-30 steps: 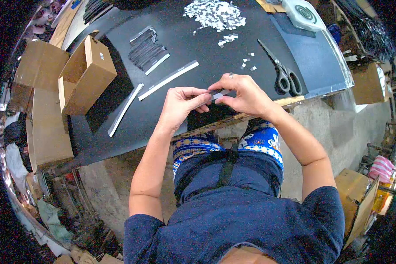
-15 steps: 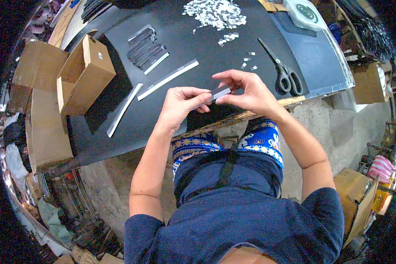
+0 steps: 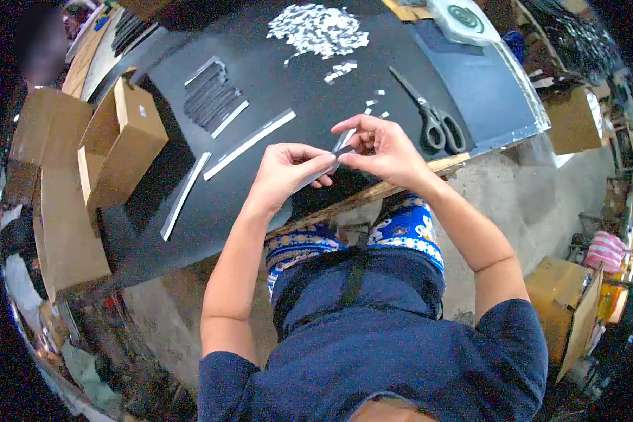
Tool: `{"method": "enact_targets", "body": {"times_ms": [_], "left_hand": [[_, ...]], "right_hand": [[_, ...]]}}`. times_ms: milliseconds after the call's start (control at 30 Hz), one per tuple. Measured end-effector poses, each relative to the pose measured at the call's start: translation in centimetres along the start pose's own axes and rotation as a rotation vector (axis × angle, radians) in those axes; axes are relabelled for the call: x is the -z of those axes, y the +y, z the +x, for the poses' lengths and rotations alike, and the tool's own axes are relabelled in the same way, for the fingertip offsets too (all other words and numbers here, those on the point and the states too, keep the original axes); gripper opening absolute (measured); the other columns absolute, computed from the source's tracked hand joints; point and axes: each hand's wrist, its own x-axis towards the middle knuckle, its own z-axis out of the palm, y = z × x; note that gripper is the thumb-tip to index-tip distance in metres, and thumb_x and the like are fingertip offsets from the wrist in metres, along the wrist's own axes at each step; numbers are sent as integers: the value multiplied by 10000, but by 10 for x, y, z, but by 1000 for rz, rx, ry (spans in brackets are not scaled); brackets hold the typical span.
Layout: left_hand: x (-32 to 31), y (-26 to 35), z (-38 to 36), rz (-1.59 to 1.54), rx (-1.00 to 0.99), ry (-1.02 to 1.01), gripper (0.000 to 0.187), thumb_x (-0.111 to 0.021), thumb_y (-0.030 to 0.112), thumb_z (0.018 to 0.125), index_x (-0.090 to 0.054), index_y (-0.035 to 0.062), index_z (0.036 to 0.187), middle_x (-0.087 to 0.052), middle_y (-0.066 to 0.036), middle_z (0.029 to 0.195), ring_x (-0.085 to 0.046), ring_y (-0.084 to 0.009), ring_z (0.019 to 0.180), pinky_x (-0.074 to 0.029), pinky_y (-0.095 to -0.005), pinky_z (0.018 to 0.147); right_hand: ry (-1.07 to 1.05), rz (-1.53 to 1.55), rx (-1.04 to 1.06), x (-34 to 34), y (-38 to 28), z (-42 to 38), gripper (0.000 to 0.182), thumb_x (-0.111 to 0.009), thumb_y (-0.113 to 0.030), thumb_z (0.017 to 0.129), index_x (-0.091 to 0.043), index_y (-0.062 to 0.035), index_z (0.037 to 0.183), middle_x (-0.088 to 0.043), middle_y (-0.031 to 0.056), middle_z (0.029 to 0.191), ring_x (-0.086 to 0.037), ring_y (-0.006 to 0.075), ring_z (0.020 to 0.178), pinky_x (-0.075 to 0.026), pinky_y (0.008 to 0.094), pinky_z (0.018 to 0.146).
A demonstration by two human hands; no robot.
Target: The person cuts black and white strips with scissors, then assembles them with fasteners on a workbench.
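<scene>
Close to the front table edge, my left hand (image 3: pixel 283 176) pinches a narrow black-and-white strip (image 3: pixel 344 141) between thumb and fingers. My right hand (image 3: pixel 387 151) meets it from the other side, thumb and fingertips closed on a dark part of the same strip. A pale end of the strip points up toward my right index finger; the fingers hide much of the rest. Left of my hands, two long white-faced strips (image 3: pixel 250 144) lie apart on the black tabletop. Black-handled scissors (image 3: pixel 439 130) rest to the right, with small white pieces (image 3: pixel 376 104) near them.
Behind my hands is a pile of small white pieces (image 3: pixel 316 32), and left of it a stack of dark strips (image 3: pixel 214 102). An open cardboard box (image 3: pixel 137 144) stands at the left. A clear container (image 3: pixel 464 21) with a green coil sits at the back right.
My fingers have shifted on the strip, and its pale part now points upward instead of lying sideways. My view has moved slightly, so the table things appear further left.
</scene>
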Motion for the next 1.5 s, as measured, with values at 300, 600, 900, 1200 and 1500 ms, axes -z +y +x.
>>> {"method": "enact_targets", "body": {"times_ms": [300, 600, 900, 1200, 1500], "left_hand": [[20, 6, 52, -209, 67, -24, 164, -680, 149, 833, -670, 2, 905, -670, -76, 764, -635, -122, 616, -516, -224, 585], [27, 5, 90, -420, 55, -136, 189, -694, 123, 820, -651, -33, 917, -662, -101, 793, -644, -117, 633, -544, -209, 570], [25, 3, 80, -485, 61, -130, 177, -667, 132, 844, -637, -21, 929, -652, -94, 782, -633, -129, 620, -523, -222, 542], [15, 5, 75, -439, -29, -21, 170, -669, 131, 838, -659, -21, 914, -668, -92, 780, -632, -119, 615, -524, -221, 579], [4, 3, 71, -378, 19, -67, 164, -666, 127, 837, -664, -21, 907, -663, -90, 777, -619, -114, 618, -506, -219, 573]], "right_hand": [[378, -1040, -94, 92, -7, -36, 429, -693, -101, 743, -519, 8, 1119, -572, 238, 1035, -541, 408, 998, -442, 446, 870], [396, -1079, -191, 106, 7, -42, 483, -746, -167, 707, -556, -1, 1118, -574, 156, 838, -566, 316, 847, -452, 399, 782], [397, -812, -452, 109, -20, -33, 385, -743, -200, 617, -628, 56, 881, -637, 161, 707, -636, 231, 628, -514, 318, 635], [294, 101, -473, 37, -35, -64, 426, -726, -113, 762, -494, 7, 1099, -582, 42, 725, -600, 120, 560, -472, 242, 481], [182, 130, -515, 11, -33, -50, 488, -793, -234, 744, -502, -4, 1062, -603, 46, 746, -558, 86, 604, -448, 234, 504]]}}
